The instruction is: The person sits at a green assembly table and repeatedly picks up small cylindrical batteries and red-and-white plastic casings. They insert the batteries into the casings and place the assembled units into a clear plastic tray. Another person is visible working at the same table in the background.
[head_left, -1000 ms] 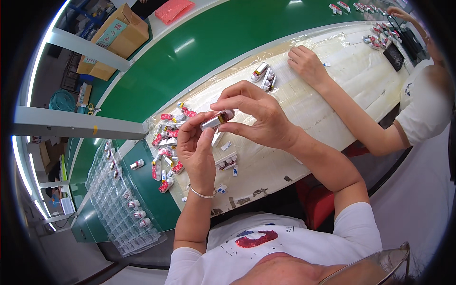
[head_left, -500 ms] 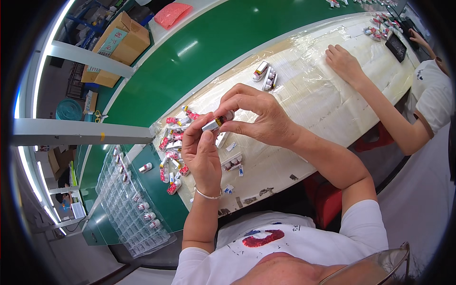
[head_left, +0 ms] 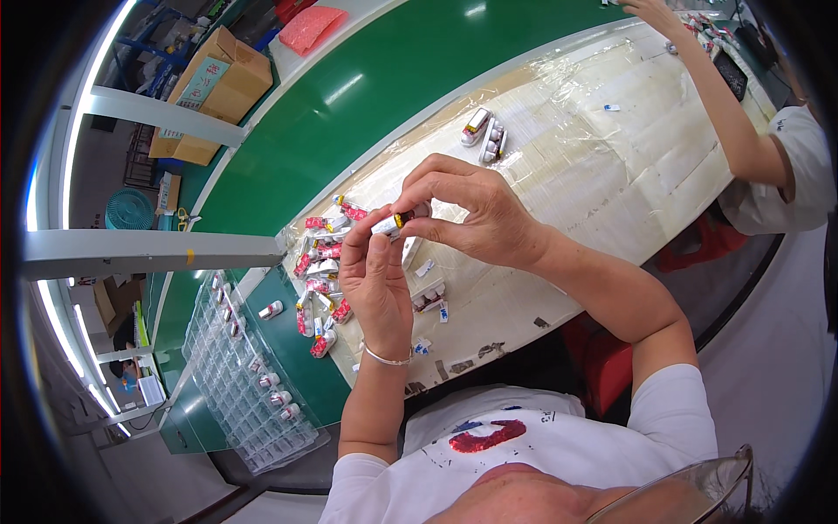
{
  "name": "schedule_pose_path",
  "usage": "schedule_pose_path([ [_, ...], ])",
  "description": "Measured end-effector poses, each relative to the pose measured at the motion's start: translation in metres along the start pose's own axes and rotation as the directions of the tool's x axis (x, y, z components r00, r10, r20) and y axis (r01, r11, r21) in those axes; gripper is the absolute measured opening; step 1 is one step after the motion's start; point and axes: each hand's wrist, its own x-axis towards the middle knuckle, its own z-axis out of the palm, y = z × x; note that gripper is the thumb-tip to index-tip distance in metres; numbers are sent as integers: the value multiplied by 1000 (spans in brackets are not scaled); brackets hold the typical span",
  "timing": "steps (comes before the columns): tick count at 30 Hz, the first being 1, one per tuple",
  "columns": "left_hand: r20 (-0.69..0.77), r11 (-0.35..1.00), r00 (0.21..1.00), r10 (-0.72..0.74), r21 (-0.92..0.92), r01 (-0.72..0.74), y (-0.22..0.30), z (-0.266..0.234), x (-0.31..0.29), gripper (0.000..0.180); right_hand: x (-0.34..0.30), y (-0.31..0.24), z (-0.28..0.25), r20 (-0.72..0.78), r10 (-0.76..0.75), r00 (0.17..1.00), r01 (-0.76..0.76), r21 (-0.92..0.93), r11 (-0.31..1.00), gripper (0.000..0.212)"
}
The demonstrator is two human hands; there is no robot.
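Note:
Between my two hands is a small white cylinder-like piece [head_left: 385,226] with a dark, yellow-banded end; its exact kind is unclear. My left hand [head_left: 377,293] pinches the white end between thumb and fingers. With thumb and fingertips, my right hand [head_left: 476,214] grips the dark end, partly covering it. Left of my hands lies a pile of small red-and-white pieces [head_left: 325,251]. Beyond my right hand, similar white pieces [head_left: 493,141] rest in a small group. Another white piece [head_left: 429,297] lies below my right hand, near small blue-and-white paper slips [head_left: 422,348].
A clear compartment tray [head_left: 231,375] holding several pieces sits at lower left, beside a lone piece [head_left: 271,310]. A grey post [head_left: 148,251] crosses from the left. The green belt [head_left: 349,105] runs behind the work table [head_left: 594,175]. At right, a co-worker's arm [head_left: 716,100] reaches over the table.
The co-worker's hand has moved away toward the far edge; a small blue-and-white slip now shows on the table near where it was. My hands stay nearly in place on the piece.

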Motion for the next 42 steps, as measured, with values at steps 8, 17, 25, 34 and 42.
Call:
schedule_pose_path([
  [8, 16, 949, 979, 202, 243, -200, -3, 0, -2, 22, 1, 2, -5, 119, 196, 973, -219, 229, 949, 28],
  [17, 123, 852, 938, 324, 392, -346, 2, 4, -7, 28, -1, 3, -2, 134, 309, 942, -336, 422, 842, 29],
  [25, 216, 785, 891, 398, 422, -453, 0, 0, -1, 30, -3, 6, 2, 157, 335, 929, -363, 554, 749, 46],
  [34, 287, 693, 843, 455, 481, -538, 2, -3, 1, 38, -1, 1, 2, 198, 419, 886, -456, 538, 709, 45],
  [42, 85, 890, 981, 176, 412, -195, 9, -1, -3, 51, -3, 5, 4, 210, 441, 873, -478, 558, 679, 41],
])
